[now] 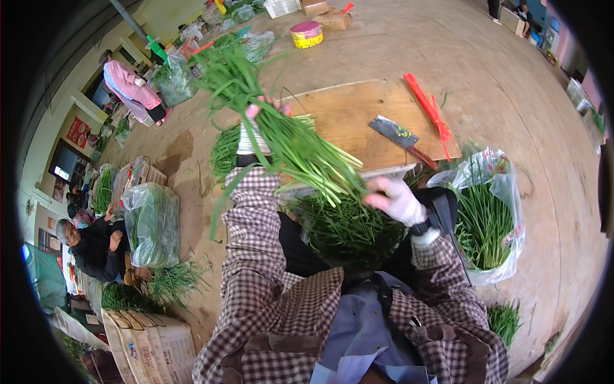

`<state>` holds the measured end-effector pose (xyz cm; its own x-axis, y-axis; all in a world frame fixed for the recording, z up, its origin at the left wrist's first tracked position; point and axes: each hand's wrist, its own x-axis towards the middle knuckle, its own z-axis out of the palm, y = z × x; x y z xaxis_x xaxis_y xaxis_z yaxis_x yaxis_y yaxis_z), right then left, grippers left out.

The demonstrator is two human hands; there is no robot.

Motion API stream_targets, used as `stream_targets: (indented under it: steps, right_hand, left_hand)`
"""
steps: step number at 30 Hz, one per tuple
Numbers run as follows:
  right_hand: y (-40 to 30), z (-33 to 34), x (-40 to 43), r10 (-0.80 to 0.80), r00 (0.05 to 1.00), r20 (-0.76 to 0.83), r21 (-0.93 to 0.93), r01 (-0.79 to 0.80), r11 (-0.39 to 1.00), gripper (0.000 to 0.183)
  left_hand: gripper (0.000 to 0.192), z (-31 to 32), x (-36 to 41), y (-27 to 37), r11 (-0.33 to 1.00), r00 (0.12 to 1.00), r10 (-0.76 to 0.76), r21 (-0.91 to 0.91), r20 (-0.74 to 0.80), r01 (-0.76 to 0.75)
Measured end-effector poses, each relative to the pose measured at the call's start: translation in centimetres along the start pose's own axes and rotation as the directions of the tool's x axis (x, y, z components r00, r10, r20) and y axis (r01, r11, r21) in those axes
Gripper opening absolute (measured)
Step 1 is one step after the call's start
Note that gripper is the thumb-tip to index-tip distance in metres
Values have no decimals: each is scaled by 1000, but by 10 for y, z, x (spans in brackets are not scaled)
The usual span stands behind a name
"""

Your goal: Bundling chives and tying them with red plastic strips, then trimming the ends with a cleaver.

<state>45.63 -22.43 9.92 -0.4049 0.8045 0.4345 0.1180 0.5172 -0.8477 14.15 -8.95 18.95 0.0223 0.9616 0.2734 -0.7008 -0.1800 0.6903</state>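
Observation:
My left hand [264, 110] is closed round a bunch of long green leafy stalks, likely garlic chives [297, 139], with its leaves to the upper left and pale stem ends to the lower right. At those stem ends, my right hand [391, 196] pinches a few green strands with thumb and fingers. Beneath the bunch is a wooden board [340, 110]. On it lie a cleaver [395, 132] with green bits on its blade and a bundle of red ties [427, 105]. Another green bunch [225, 149] rests at the board's left, partly hidden by my left arm.
A heap of loose greens [355, 225] lies between my knees. To the right stands an open plastic bag of greens [484, 225]. A wrapped crate [153, 225] and a seated person [96, 245] are at the left; another person [132, 86] stands farther off.

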Motion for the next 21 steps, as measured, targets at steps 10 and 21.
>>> stream_targets:
  steps: [10, 21]
  right_hand:
    - [67, -2, -35, 637, 716, 286, -736, -262, 625, 62]
    - [6, 61, 85, 315, 918, 239, 458, -393, 798, 28]
  left_hand:
    - [32, -19, 22, 86, 956, 946, 231, 126, 229, -264]
    - [37, 8, 10, 78, 961, 932, 271, -125, 243, -247]
